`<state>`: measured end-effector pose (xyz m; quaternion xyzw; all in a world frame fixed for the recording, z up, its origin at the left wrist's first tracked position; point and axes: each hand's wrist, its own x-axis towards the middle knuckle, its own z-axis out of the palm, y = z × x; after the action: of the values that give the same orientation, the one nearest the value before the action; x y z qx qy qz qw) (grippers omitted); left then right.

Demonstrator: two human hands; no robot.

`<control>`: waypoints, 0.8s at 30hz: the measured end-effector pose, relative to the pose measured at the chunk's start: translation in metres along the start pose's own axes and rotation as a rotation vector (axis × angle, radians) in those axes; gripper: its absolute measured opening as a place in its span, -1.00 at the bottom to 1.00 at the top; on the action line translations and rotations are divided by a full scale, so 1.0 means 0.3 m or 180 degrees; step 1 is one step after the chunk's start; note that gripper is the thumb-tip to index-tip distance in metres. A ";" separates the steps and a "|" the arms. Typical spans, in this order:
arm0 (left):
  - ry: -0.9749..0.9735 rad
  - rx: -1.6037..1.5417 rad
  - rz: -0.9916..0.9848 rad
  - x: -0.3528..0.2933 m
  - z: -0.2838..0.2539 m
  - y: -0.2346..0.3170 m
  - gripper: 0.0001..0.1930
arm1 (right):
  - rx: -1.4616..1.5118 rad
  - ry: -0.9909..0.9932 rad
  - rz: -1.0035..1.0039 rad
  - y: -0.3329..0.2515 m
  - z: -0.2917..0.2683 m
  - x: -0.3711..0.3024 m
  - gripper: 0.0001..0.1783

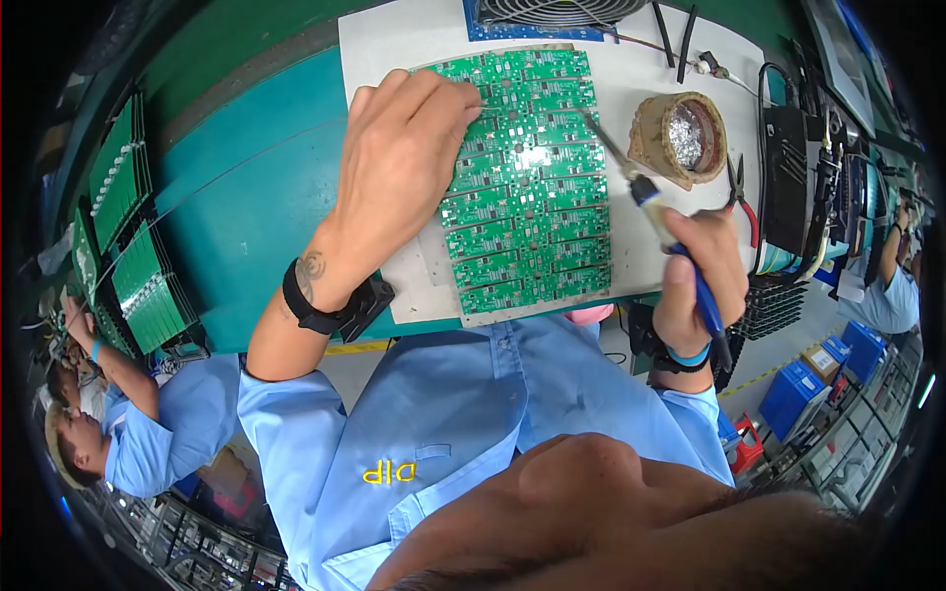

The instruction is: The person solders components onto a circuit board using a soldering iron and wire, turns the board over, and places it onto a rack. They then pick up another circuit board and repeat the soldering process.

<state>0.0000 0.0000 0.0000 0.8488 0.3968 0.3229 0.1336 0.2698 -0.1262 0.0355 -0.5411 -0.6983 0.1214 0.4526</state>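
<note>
A green panel of circuit boards (532, 212), with several rows of small parts, lies on white sheeting in front of me. My left hand (399, 148) is over its upper left part, fingers pinched together. From that hand a thin solder wire (246, 158) trails away to the left; its tip is hidden. My right hand (700, 271) grips the blue handle of a soldering iron (645, 189) to the right of the panel. The iron's tip reaches the panel's upper right edge. I cannot tell whether it touches. Just beyond the iron stands a round pot (680, 138) with silvery scraps inside.
Red-handled pliers (751, 212) lie right of the pot, near a black soldering station (788, 182). A fan (557, 10) stands at the far edge. More green circuit boards (148, 286) stand in racks at left, where a co-worker (148, 424) sits. The table mat (256, 217) is teal.
</note>
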 end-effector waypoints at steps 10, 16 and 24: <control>0.0070 0.0069 0.0155 0.006 0.015 -0.002 -0.85 | 0.0361 -0.0516 -0.0002 0.001 0.062 0.056 -0.72; -0.0025 0.0035 0.0162 0.002 0.023 -0.006 -0.84 | 0.0372 -0.0563 0.0026 0.005 0.069 0.054 -0.66; -0.0067 -0.0011 0.0139 0.002 0.027 -0.007 -0.85 | 0.0416 -0.0571 0.0011 0.006 0.075 0.046 -0.64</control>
<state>0.0044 0.0021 -0.0070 0.8604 0.3762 0.3175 0.1322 0.2539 -0.1063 0.0287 -0.4986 -0.7257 0.2154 0.4224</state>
